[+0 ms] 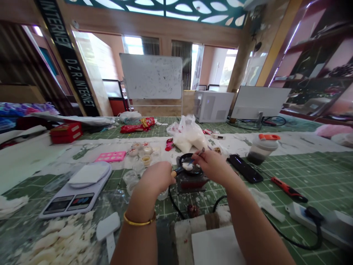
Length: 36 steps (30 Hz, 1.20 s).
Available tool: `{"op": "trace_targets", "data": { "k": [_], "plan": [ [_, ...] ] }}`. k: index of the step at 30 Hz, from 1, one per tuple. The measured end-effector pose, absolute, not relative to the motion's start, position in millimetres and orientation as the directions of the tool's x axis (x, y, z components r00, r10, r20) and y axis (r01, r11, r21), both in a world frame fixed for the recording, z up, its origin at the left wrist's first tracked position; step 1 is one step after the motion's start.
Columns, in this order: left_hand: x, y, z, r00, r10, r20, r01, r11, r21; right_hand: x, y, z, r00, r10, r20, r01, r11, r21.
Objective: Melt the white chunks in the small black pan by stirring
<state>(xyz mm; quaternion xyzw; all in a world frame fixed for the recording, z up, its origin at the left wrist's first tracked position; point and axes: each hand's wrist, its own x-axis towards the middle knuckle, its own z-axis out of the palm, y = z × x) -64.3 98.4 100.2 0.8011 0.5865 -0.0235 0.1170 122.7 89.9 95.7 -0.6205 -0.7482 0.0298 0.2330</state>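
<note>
My left hand (pixel 157 177) is closed round the wooden handle of a small black pan (pixel 190 163) that rests on a little heater (pixel 192 181). White lumps lie in the pan. My right hand (pixel 211 165) pinches a thin utensil (pixel 199 152) whose tip reaches into the pan. A gold bangle (pixel 139 222) circles my left wrist. Small clear cups (pixel 143 154), some filled, stand just left of the pan, and a plastic bag of white flakes (pixel 189 135) sits behind it.
A kitchen scale (pixel 74 191) with a white dish sits at left, white wax chunks (pixel 60 239) in front of it. A pink mould (pixel 110 156), black phone (pixel 245 168), shaker bottle (pixel 261 147), red cutter (pixel 288 189) and power strip (pixel 325 221) lie on the green cutting mat (pixel 317 173).
</note>
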Motion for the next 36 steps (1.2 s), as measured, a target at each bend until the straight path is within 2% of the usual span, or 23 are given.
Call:
{"op": "trace_targets", "data": {
  "k": [5,9,11,14,20,25,29,31,36],
  "plan": [
    [-64,100,99,0.307,0.936,-0.17,0.946,-0.281,0.159,125,92,95,-0.047,0.948,0.316,0.953,0.138,-0.27],
    [-62,98,101,0.305,0.936,-0.177,0.945,-0.275,0.176,123,88,96,-0.131,0.944,0.302,0.92,0.23,-0.319],
    [-63,98,101,0.304,0.938,-0.168,0.945,-0.273,0.183,121,88,96,-0.141,0.937,0.319,0.929,0.236,-0.284],
    [-64,98,101,0.299,0.942,-0.15,0.945,-0.271,0.182,121,87,98,-0.089,0.942,0.323,0.961,0.166,-0.22],
    [-63,97,102,0.292,0.941,-0.17,0.948,-0.261,0.185,121,83,100,-0.164,0.938,0.305,0.914,0.261,-0.309],
    [-64,97,100,0.29,0.943,-0.162,0.947,-0.258,0.191,125,88,97,-0.076,0.95,0.304,0.953,0.159,-0.257],
    [-64,97,101,0.304,0.941,-0.15,0.942,-0.273,0.195,124,86,97,-0.139,0.945,0.295,0.921,0.233,-0.313],
    [-63,96,102,0.298,0.941,-0.157,0.944,-0.266,0.197,122,87,97,-0.143,0.94,0.308,0.922,0.24,-0.304],
    [-64,98,100,0.293,0.945,-0.144,0.945,-0.264,0.192,126,88,99,-0.059,0.954,0.294,0.959,0.136,-0.25]
  ]
}}
